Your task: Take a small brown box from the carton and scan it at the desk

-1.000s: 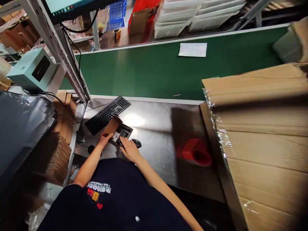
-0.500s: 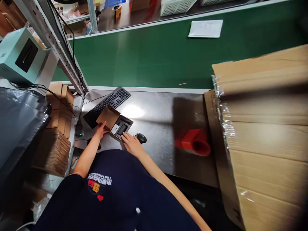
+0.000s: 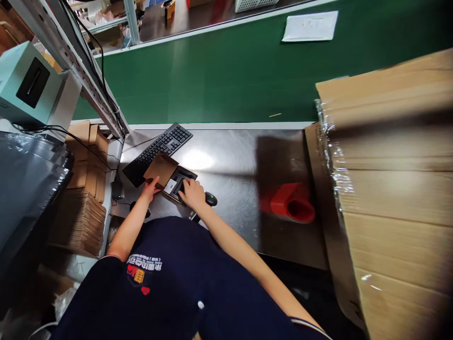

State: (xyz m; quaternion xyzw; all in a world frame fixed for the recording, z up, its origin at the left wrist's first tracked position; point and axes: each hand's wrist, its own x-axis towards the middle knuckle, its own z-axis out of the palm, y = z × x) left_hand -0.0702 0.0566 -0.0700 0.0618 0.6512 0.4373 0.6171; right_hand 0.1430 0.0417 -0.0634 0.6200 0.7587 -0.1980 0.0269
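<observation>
A small cardboard box [image 3: 173,199] lies open on the metal table, its brown lid [image 3: 162,169] tipped back over part of the keyboard. Inside are a white card or label [image 3: 170,186] and a dark insert [image 3: 181,175] with black pieces. My left hand [image 3: 150,189] grips the box at its near left corner, beside the lid. Over the right part of the box, my right hand [image 3: 193,193] has its fingers bent down onto a black rectangular item, which they mostly cover. A black mouse-like scanner [image 3: 211,199] sits just right of that hand.
A black keyboard [image 3: 159,153] lies behind the box. To the right stand a red tube-shaped holder [image 3: 292,202] and a large carton [image 3: 396,189]. A green conveyor belt [image 3: 212,78] runs behind the table, bearing a white packet [image 3: 310,26]. Flat cardboard [image 3: 79,212] is stacked at left.
My right hand has moved from the box's near edge up into it, fingers now bent over the black item. My left hand keeps its hold. The view has shifted slightly.
</observation>
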